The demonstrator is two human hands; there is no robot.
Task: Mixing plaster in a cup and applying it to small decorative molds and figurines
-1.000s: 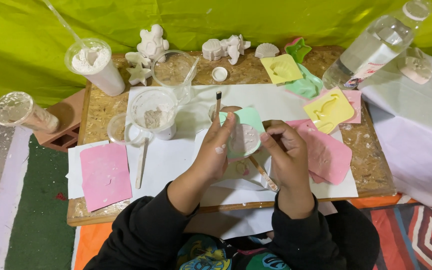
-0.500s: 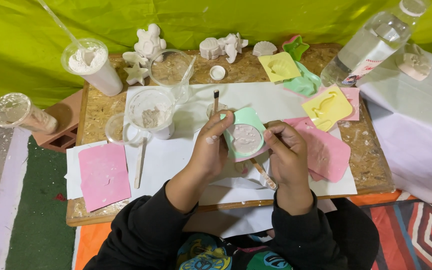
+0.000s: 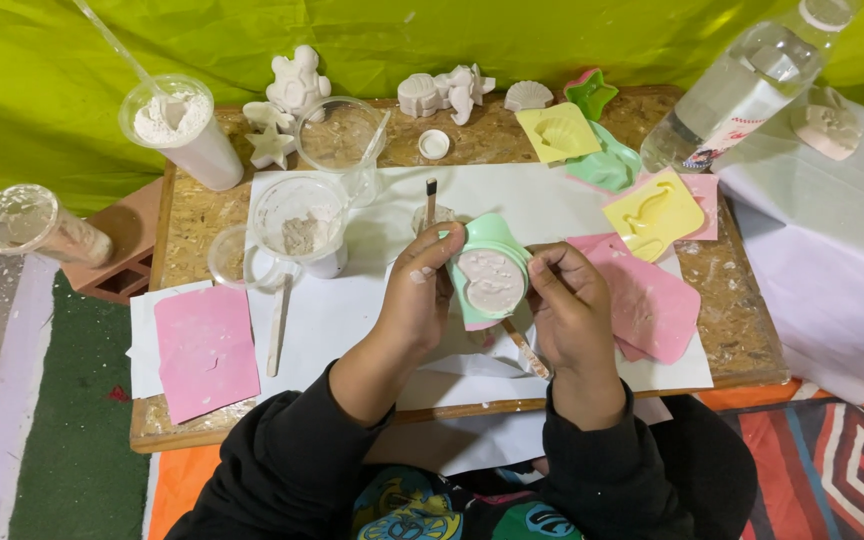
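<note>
My left hand [image 3: 420,293] and my right hand [image 3: 569,308] hold between them a round green mould [image 3: 487,262] filled with pale plaster, above the white paper [image 3: 352,310] on the board table. Fingers of both hands press its rim. A thin wooden stick [image 3: 525,348] lies under my right hand, and I cannot tell if the hand grips it. A dark-tipped brush [image 3: 430,200] stands just behind my left fingers. Pink moulds [image 3: 652,300] lie right of my right hand.
A clear cup with plaster residue [image 3: 299,222] and a wooden stick [image 3: 279,330] sit left of my hands. Powder cups [image 3: 177,125], white plaster figures [image 3: 297,85], yellow moulds [image 3: 652,212], a water bottle [image 3: 742,85] and a pink sheet [image 3: 204,350] surround the work area.
The green mould has been turned so its plaster face shows more fully. Both hands have shifted slightly around it.
</note>
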